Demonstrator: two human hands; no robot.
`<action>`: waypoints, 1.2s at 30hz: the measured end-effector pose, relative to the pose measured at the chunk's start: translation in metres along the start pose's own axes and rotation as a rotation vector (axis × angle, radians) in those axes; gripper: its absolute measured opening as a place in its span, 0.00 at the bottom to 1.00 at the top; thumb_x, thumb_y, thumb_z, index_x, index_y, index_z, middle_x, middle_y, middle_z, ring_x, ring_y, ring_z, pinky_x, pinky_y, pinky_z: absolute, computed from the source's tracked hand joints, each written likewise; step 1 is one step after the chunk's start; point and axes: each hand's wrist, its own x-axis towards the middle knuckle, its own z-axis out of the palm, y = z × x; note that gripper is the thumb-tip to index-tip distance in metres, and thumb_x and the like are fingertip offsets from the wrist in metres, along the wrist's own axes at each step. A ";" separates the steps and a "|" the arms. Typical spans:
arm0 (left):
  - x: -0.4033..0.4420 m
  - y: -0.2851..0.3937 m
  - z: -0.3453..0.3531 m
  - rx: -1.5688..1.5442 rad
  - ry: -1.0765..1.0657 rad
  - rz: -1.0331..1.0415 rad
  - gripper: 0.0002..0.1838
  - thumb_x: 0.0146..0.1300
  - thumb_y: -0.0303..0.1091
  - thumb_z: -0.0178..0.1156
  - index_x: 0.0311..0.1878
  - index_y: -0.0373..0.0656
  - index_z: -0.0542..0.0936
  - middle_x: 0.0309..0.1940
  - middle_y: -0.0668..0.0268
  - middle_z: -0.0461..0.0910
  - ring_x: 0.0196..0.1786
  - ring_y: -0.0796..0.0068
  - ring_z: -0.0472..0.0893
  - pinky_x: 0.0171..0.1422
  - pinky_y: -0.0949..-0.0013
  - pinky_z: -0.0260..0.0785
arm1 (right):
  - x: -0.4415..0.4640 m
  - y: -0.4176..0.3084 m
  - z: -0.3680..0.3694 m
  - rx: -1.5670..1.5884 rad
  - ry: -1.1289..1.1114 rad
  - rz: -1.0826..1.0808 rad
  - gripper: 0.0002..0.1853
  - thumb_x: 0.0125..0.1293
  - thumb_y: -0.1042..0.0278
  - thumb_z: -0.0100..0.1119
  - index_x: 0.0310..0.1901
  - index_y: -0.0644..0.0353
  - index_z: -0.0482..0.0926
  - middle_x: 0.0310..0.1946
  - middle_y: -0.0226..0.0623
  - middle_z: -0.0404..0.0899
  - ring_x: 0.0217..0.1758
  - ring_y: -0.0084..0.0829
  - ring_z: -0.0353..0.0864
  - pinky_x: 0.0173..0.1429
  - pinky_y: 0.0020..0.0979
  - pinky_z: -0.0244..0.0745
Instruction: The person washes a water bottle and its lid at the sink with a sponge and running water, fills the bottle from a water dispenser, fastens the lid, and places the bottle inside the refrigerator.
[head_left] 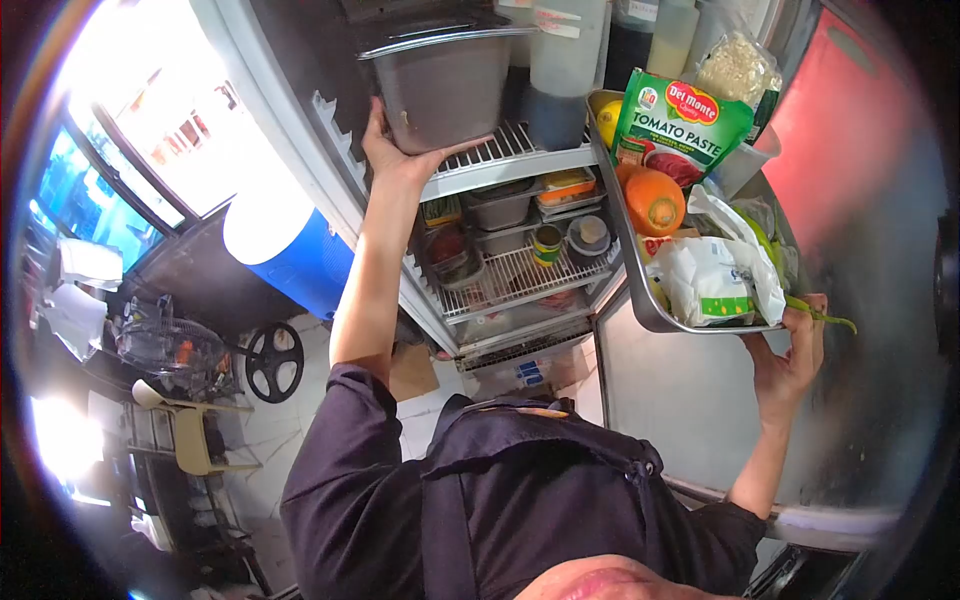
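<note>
In the head view, my left hand (400, 160) is pressed against the lower front corner of a deep metal food pan (440, 95) on the upper fridge shelf. One finger goes up its side and another lies along its bottom edge. My right hand (790, 365) grips the near corner of a metal tray (643, 300), held tilted in front of the open door. The tray carries a green tomato paste pouch (682, 125), a carrot (655, 200), a white plastic bag (705, 280), a yellow fruit (608, 122) and green chillies (825, 315).
Next to the pan stand plastic containers (565, 70). Lower wire shelves (530, 285) hold tubs, a small can (546, 244) and a dark jar (588, 238). The fridge door (690, 410) is at right. A blue barrel (300, 255), a fan (175, 345) and a chair (195, 440) are at left.
</note>
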 end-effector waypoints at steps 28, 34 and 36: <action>0.021 -0.013 -0.004 0.135 0.263 0.038 0.34 0.68 0.62 0.32 0.72 0.55 0.58 0.72 0.53 0.55 0.72 0.40 0.56 0.67 0.22 0.44 | -0.013 0.024 0.019 0.035 0.026 0.040 0.24 0.38 0.76 0.78 0.39 0.58 0.76 0.36 0.36 0.74 0.39 0.37 0.73 0.43 0.35 0.69; 0.027 -0.013 0.012 0.149 0.245 0.046 0.30 0.70 0.54 0.38 0.71 0.48 0.59 0.70 0.50 0.56 0.70 0.39 0.58 0.67 0.23 0.47 | -0.009 0.022 0.012 0.014 -0.003 0.020 0.25 0.37 0.75 0.78 0.38 0.57 0.75 0.36 0.38 0.76 0.40 0.40 0.73 0.44 0.37 0.69; 0.028 -0.011 0.020 0.154 0.247 0.047 0.29 0.71 0.52 0.38 0.70 0.47 0.58 0.70 0.50 0.56 0.70 0.38 0.58 0.67 0.23 0.48 | -0.007 0.018 0.013 -0.006 0.012 -0.020 0.25 0.36 0.78 0.78 0.39 0.58 0.75 0.33 0.34 0.74 0.35 0.33 0.72 0.40 0.32 0.68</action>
